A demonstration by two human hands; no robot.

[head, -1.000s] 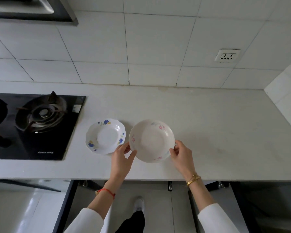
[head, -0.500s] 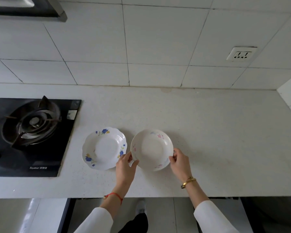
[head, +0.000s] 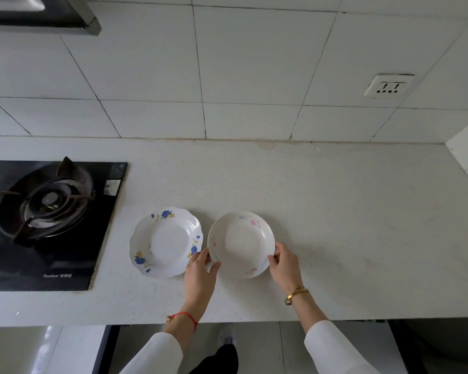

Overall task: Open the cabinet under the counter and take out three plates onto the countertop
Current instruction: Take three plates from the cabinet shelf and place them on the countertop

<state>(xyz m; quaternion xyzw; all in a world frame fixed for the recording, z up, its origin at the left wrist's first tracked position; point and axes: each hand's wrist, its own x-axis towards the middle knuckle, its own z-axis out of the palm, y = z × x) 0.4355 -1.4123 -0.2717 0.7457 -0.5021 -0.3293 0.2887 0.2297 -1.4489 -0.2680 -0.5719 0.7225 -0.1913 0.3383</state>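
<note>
Pink plate lowered onto surface | left hand, right hand pinch its rim | blue plate just left, frame center

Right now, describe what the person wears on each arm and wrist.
Both arms have white long sleeves pushed back from the wrists. The left hand has a red string bracelet at its wrist; the right hand has a gold bracelet or watch.

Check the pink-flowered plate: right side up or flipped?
Right side up. The pink-flowered plate shows its hollow and inner floral print, resting on the countertop, both hands at its rim.
</note>
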